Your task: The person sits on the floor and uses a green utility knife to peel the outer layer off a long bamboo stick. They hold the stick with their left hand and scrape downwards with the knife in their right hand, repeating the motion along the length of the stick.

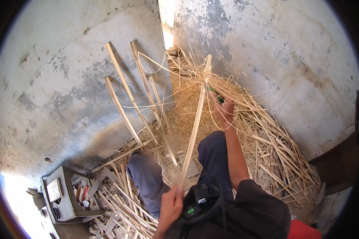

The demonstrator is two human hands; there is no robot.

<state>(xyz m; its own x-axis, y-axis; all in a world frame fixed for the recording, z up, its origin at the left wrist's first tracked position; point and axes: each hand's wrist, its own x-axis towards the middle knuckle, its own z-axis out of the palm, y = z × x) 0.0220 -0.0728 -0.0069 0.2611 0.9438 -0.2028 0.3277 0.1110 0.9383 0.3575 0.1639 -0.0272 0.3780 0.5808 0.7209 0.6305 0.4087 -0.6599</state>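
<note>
My left hand (172, 203) grips the near end of a long pale bamboo strip (193, 131) that runs up and away from me between my knees. My right hand (224, 108) is closed around a green-handled tool (217, 96), pressed against the strip near its far end, where thin shavings curl off. The tool's blade is hidden by the hand and the shavings. A big heap of straw-coloured shavings (263, 147) lies under and around the right hand.
Several split bamboo slats (125, 99) lean against the grey concrete wall at left. More cut strips (123, 199) lie on the floor by my left leg. A small grey stool (62, 195) stands lower left. A dark wooden edge (339, 159) is at right.
</note>
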